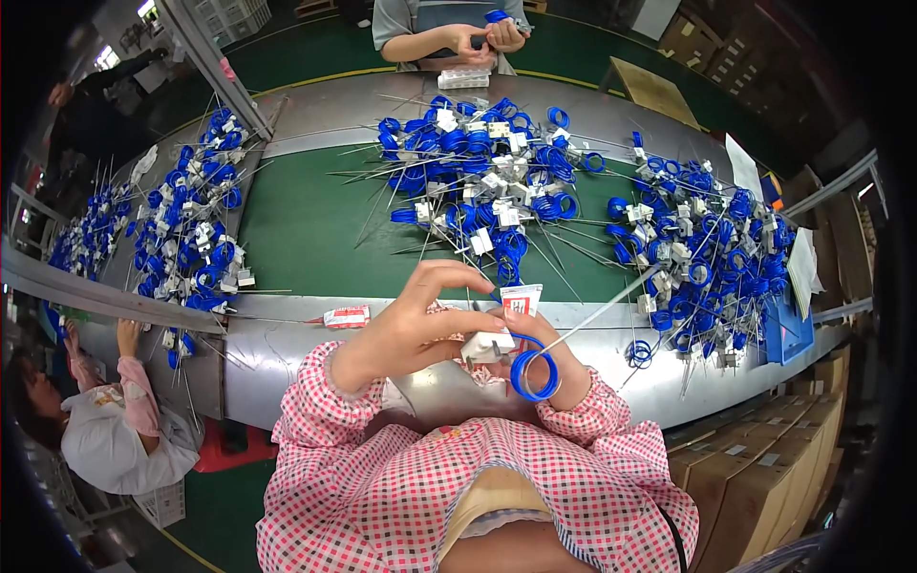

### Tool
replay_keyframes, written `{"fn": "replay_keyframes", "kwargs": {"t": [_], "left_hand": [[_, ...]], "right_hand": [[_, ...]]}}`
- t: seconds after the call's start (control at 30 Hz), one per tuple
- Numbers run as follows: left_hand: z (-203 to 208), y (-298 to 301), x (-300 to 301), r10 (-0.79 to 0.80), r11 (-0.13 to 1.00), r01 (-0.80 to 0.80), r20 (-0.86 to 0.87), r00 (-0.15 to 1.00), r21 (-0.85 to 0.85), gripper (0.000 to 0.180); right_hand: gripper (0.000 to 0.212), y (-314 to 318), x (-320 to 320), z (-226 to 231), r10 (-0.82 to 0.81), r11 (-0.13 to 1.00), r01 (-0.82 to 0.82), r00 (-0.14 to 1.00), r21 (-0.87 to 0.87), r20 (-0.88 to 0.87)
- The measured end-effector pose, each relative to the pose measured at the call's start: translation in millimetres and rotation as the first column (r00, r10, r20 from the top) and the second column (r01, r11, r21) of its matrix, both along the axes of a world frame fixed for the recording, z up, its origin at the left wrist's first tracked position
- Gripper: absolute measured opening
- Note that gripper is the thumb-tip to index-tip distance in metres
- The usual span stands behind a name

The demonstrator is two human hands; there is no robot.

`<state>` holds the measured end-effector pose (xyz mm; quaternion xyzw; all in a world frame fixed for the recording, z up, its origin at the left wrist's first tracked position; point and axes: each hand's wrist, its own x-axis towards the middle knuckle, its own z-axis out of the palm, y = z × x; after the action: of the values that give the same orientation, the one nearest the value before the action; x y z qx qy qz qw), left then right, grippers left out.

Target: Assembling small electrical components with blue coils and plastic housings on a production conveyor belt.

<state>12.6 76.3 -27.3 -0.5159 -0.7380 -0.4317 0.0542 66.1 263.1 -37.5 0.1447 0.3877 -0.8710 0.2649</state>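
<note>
My left hand (406, 325) is closed, its fingers on a small white block-shaped thermostat (486, 346) with metal prongs. A blue coil (534, 375) of thin tubing hangs beside the block, and a long thin metal rod (600, 313) reaches up to the right from it. Behind the coil, my right hand (568, 368) is closed, partly hidden. At its fingertips a small white tube with a red label (521, 300) stands with its flat end up; my left fingertips are close to it. Where the tube's other end points is hidden.
A heap of blue coils with white blocks (478, 162) lies ahead on the green belt (296, 215). More heaps lie right (702, 239) and left (196, 215), rods sticking out. Another red-and-white tube (346, 317) lies left. Co-workers sit opposite (454, 38) and left (129, 430).
</note>
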Motion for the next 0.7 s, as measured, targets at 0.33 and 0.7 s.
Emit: {"fn": "replay_keyframes", "kwargs": {"t": [0.33, 0.7], "left_hand": [[-40, 2, -1, -0.419, 0.653, -0.222, 0.590, 0.690, 0.724, 0.037], [-22, 2, 0, -0.629, 0.512, -0.445, 0.673, 0.389, 0.735, 0.076]], "right_hand": [[0.030, 42, -14, -88, -0.376, 0.865, 0.402, 0.915, -0.301, 0.145], [0.042, 96, 9, -93, -0.653, 0.690, 0.667, 0.741, -0.280, 0.157]]}}
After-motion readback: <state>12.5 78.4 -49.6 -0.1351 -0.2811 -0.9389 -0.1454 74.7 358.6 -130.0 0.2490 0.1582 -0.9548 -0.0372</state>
